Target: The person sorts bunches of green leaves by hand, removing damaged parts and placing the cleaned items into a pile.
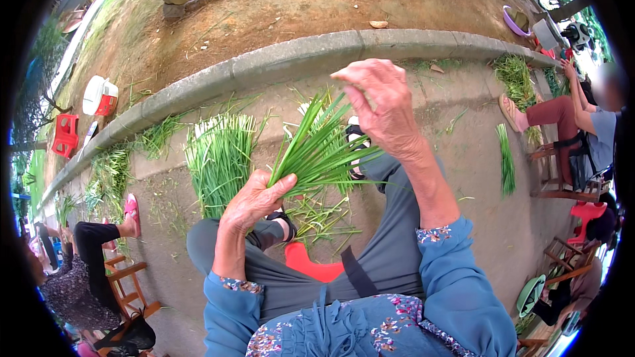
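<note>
The left hand [258, 198] is gripping a fan of green stalks [317, 149] before the lap [397, 258]; the right hand [387, 102] is hovering near the tips — fingers curling, thumb apart. Leftward a stalk pile [221, 162] is lying; rightward open pavement [473, 165] is stretching — a kerb [297, 54] is edging the far side.

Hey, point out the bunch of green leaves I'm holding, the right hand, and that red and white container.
Bunch of green leaves [313, 143]: head view, middle of the leaves.
Right hand [388, 104]: head view, back of the hand.
Red and white container [100, 96]: head view, its side.
</note>
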Action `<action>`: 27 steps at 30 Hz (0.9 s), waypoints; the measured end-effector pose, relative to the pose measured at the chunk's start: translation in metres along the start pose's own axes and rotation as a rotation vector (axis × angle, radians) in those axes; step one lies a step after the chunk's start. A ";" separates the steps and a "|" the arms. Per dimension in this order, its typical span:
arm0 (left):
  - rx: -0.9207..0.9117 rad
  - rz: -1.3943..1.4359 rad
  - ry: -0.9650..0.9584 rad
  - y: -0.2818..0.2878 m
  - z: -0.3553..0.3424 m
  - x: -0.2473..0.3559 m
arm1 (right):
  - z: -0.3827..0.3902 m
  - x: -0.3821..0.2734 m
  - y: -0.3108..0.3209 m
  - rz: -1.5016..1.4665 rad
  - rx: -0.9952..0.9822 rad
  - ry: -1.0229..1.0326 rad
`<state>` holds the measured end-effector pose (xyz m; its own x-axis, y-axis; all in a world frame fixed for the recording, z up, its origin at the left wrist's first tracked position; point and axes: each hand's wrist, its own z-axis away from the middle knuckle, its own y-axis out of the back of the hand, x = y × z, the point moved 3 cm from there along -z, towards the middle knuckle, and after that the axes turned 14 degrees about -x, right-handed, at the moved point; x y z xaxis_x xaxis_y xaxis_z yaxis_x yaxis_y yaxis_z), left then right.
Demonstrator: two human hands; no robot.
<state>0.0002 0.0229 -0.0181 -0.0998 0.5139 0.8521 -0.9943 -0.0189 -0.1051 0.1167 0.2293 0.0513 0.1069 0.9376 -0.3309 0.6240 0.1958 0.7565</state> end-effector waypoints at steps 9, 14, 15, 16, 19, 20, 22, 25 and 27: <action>0.005 0.016 0.015 0.001 0.001 0.000 | 0.006 0.003 -0.011 0.024 -0.117 0.033; -0.003 0.017 0.015 -0.001 0.002 0.005 | 0.008 0.005 -0.017 0.094 -0.111 0.035; -0.004 0.015 0.019 -0.001 0.003 0.006 | 0.008 0.005 -0.017 0.109 -0.114 0.035; -0.006 0.013 0.024 -0.001 0.003 0.007 | 0.008 0.005 -0.017 0.100 -0.121 0.035; 0.015 0.048 -0.002 -0.001 0.001 0.004 | 0.008 0.004 -0.017 0.068 -0.142 0.034; 0.012 0.050 0.003 -0.001 0.002 0.004 | 0.007 0.003 -0.015 0.054 -0.151 0.033; 0.004 0.053 0.013 0.000 0.002 0.004 | 0.007 0.003 -0.015 0.043 -0.159 0.030; 0.012 0.035 0.014 0.000 0.002 0.004 | 0.009 0.006 -0.018 0.042 -0.165 0.025; 0.016 0.043 0.010 0.000 0.002 0.002 | 0.009 0.007 -0.018 0.038 -0.176 0.019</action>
<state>-0.0002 0.0226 -0.0151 -0.1419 0.5207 0.8419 -0.9896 -0.0545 -0.1332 0.1132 0.2298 0.0298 0.1125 0.9501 -0.2910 0.4749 0.2058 0.8556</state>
